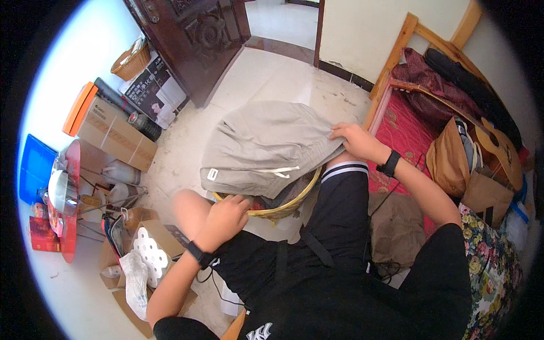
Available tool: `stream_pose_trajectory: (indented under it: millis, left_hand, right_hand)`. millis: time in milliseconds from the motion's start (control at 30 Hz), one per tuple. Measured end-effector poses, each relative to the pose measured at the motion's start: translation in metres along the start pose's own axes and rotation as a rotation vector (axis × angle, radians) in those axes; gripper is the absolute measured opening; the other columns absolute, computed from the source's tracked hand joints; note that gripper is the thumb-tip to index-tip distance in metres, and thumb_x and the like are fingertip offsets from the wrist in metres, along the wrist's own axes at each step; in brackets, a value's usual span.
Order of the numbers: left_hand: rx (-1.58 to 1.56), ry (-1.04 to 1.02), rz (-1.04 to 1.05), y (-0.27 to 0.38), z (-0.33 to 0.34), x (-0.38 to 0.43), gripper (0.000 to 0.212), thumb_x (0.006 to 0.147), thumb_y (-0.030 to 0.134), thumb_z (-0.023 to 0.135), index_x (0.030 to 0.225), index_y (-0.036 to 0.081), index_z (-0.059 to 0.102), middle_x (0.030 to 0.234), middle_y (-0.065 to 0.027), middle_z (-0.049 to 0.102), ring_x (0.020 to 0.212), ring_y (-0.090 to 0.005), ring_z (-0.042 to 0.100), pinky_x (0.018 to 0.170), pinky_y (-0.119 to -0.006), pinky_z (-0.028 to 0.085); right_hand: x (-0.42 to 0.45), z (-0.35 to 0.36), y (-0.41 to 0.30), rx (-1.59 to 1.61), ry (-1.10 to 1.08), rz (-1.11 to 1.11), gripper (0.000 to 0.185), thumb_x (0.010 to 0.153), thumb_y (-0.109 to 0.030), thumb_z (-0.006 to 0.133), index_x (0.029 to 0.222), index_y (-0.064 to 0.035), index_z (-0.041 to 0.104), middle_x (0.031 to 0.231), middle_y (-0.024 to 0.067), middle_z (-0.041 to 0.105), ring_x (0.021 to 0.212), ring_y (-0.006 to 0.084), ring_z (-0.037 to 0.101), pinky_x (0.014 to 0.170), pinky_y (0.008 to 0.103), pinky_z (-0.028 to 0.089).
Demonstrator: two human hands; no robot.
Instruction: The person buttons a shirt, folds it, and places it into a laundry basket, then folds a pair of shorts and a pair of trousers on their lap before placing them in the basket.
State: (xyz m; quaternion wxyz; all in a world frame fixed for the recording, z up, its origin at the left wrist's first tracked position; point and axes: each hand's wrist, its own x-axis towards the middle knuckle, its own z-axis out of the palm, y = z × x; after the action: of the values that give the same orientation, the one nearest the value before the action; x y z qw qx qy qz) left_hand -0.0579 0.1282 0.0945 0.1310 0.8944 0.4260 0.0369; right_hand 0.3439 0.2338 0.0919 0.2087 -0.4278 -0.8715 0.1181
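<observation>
Light grey drawstring shorts (pixel 263 144) lie spread over a round yellow-rimmed basket (pixel 293 207) between my knees. Their waistband, with a white cord and a small white label, faces me. My right hand (pixel 355 140) pinches the right edge of the grey cloth between thumb and fingers, above my knee. Near the basket's left front rim is my left hand (pixel 227 216), palm down with curled fingers, just below the waistband; whether it touches the cloth or holds anything is hidden. Dark and red cloth shows inside the basket under the shorts.
Cardboard boxes (pixel 114 131) and an open carton (pixel 163 242) stand on the left, near a red round table (pixel 72 170). A brown door (pixel 199 34) stands open ahead. On the right, a wooden-framed bed (pixel 393 131) holds a guitar (pixel 495 148) and bags; a brown paper bag (pixel 397 221) is beside my leg.
</observation>
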Motion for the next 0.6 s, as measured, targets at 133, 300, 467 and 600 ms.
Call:
stream_pose_trajectory:
  millis: [133,300,467,600]
  left_hand:
    - [-0.163,-0.024,-0.147,-0.001,0.050,0.049,0.024,0.080,0.021,0.061,0.095,0.003,0.056,0.093,-0.0146,0.062,0.086,-0.0362,0.060,0.074,-0.046,0.049]
    - [-0.182,0.227,-0.269,0.020,0.089,0.092,0.071,0.074,0.037,0.074,0.128,0.003,0.043,0.122,-0.0175,0.052,0.106,-0.0369,0.054,0.079,-0.045,0.050]
    - [-0.195,0.472,-0.448,0.041,0.081,0.102,0.095,0.065,0.037,0.081,0.140,0.006,0.032,0.137,-0.0225,0.037,0.126,-0.0397,0.038,0.102,-0.054,0.033]
    - [-0.153,0.643,-0.417,0.037,0.076,0.116,0.098,0.065,0.036,0.081,0.142,0.008,0.027,0.141,-0.0228,0.032,0.130,-0.0426,0.032,0.103,-0.060,0.029]
  right_hand:
    - [0.013,0.000,-0.006,0.016,-0.020,0.035,0.035,0.066,0.009,0.049,0.096,0.0003,0.066,0.111,0.0204,0.062,0.107,0.0383,0.055,0.098,0.0412,0.043]
    - [0.046,-0.008,-0.039,0.185,0.292,0.008,0.032,0.067,0.005,0.048,0.095,0.0018,0.064,0.102,0.0182,0.063,0.082,0.0316,0.064,0.075,0.0348,0.052]
    - [0.071,-0.021,-0.096,0.598,0.602,0.267,0.038,0.073,0.009,0.042,0.102,-0.0003,0.065,0.096,0.0074,0.063,0.056,0.0083,0.056,0.046,0.0210,0.044]
    - [0.094,-0.028,-0.096,0.852,0.815,0.325,0.035,0.077,0.008,0.045,0.108,-0.0002,0.060,0.104,0.0159,0.064,0.059,0.0100,0.061,0.047,0.0248,0.048]
